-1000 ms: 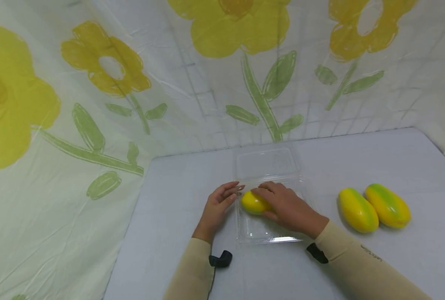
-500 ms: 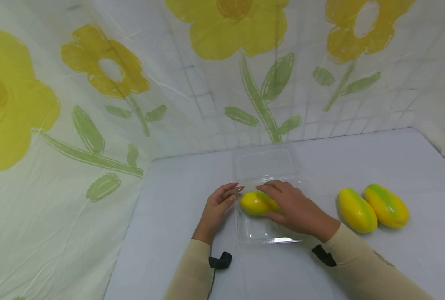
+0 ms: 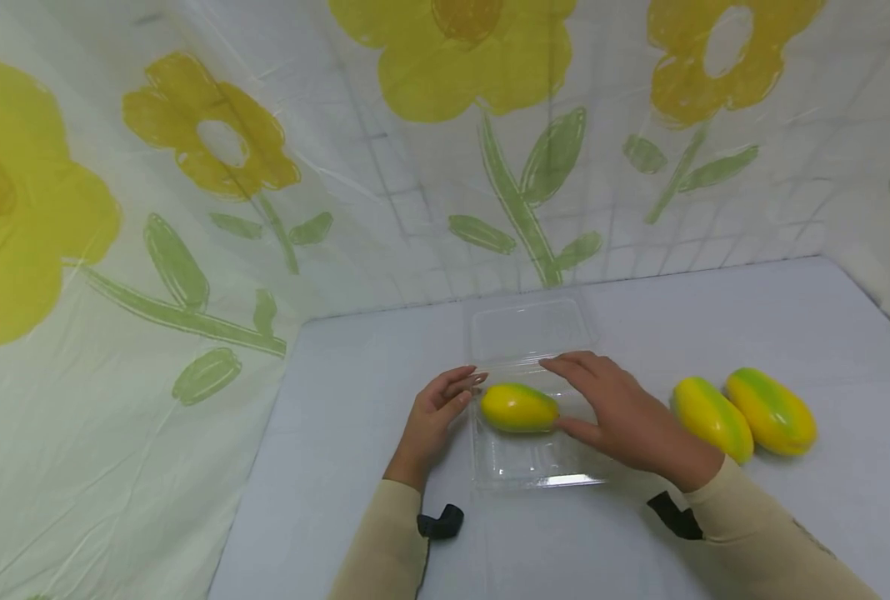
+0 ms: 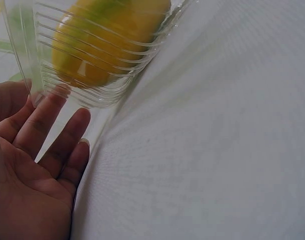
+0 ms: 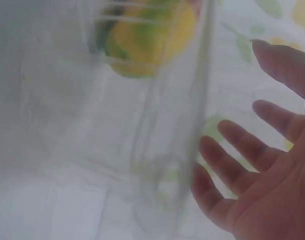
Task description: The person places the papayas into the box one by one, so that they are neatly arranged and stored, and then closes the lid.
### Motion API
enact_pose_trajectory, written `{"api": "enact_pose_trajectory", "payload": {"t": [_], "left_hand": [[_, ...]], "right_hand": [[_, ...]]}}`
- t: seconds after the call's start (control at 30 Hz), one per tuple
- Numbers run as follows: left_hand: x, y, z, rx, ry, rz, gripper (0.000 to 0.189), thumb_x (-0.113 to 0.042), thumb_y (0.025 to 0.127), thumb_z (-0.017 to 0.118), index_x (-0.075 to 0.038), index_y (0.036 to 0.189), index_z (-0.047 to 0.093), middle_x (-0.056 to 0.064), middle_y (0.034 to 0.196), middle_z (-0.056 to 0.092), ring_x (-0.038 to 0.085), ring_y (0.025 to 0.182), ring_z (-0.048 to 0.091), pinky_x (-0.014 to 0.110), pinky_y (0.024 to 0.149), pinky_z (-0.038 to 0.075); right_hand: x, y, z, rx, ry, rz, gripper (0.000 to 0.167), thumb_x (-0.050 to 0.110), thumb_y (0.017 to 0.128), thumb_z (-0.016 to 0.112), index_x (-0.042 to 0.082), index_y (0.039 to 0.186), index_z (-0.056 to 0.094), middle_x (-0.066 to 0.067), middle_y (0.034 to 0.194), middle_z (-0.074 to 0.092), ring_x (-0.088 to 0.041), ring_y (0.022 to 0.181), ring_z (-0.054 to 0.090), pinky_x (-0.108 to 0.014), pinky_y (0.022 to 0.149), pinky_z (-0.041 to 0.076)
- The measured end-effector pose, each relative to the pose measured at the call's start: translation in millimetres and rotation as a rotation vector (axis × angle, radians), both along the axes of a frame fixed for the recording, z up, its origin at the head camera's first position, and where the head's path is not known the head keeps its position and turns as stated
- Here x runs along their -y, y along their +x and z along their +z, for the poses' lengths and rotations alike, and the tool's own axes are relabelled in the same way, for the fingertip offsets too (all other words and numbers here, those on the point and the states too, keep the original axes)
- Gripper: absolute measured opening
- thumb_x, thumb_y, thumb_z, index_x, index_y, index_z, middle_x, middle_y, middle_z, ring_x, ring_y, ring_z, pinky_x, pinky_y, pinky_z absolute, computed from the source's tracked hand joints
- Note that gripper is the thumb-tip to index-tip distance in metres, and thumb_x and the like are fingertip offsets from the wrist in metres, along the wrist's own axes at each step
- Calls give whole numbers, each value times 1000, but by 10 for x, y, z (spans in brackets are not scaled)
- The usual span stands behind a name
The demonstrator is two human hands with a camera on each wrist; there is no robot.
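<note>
A yellow papaya (image 3: pixel 518 407) with a green streak lies in the left part of an open clear plastic container (image 3: pixel 542 467). My left hand (image 3: pixel 433 421) is at the container's left wall, fingers extended and fingertips touching the plastic. In the left wrist view, the left hand (image 4: pixel 40 150) shows beside the ribbed wall, with the papaya (image 4: pixel 110 42) seen through it. My right hand (image 3: pixel 632 417) hovers over the container's right side, apart from the papaya, thumb and fingers spread. The right wrist view shows the right hand (image 5: pixel 272 160) holding nothing.
Two more yellow-green papayas, a left one (image 3: pixel 715 417) and a right one (image 3: pixel 772 412), lie side by side on the white table (image 3: pixel 355 367), right of the container. The container's clear lid (image 3: pixel 531 327) lies folded back towards the flowered curtain (image 3: pixel 385 208).
My right hand has let go of the papaya and drawn back to the right, its fingers spreading. The papaya stays in the container, and my left hand has hardly moved.
</note>
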State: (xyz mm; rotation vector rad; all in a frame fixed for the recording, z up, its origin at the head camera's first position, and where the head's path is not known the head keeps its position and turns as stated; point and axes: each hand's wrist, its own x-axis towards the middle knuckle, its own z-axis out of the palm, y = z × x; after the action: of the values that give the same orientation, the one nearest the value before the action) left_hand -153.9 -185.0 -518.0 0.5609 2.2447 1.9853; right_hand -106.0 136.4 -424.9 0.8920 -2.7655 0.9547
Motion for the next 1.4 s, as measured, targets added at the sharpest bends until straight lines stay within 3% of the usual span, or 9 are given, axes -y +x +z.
{"api": "enact_pose_trajectory", "payload": {"t": [0.33,0.53,0.73,0.9,1.1,1.4], "left_hand": [[-12,8,19,-4,-10,10,40,-19,114,60,-12,153,61,2,144,70,22,137,61,46,122,37],[-5,12,13,1,-13,11,39,-18,114,60,-12,153,61,2,144,70,21,137,62,46,122,37],[-5,11,16,-2,-14,8,41,-17,114,60,-9,154,60,2,144,70,24,136,62,46,122,37],[-4,13,18,6,-10,7,42,-19,113,61,-8,154,59,3,145,70,25,136,62,47,122,37],[-7,17,22,11,-8,3,43,-20,114,60,-6,155,58,3,145,69,24,136,62,46,122,38],[-13,27,33,15,-18,14,41,-20,114,60,-9,154,60,2,145,69,24,136,62,47,122,37]], "right_hand": [[-282,64,161,27,-51,-68,68,29,102,81,14,160,50,-12,155,53,-39,139,50,-67,111,44],[-448,70,154,26,-91,-105,71,29,100,83,15,161,49,-10,154,53,-37,141,47,-67,111,41],[-599,89,120,30,-156,-123,75,24,98,85,14,162,48,-10,153,54,-36,133,54,-64,103,47],[-720,113,101,45,-168,-155,77,23,98,86,16,164,47,-9,153,54,-34,127,57,-46,100,49],[-871,128,86,37,-173,-173,78,21,97,86,14,164,47,-14,154,53,-36,129,56,-17,98,39],[-1097,161,89,50,-206,-230,80,17,96,87,17,165,46,-15,154,53,-32,128,52,-7,95,32]]}}
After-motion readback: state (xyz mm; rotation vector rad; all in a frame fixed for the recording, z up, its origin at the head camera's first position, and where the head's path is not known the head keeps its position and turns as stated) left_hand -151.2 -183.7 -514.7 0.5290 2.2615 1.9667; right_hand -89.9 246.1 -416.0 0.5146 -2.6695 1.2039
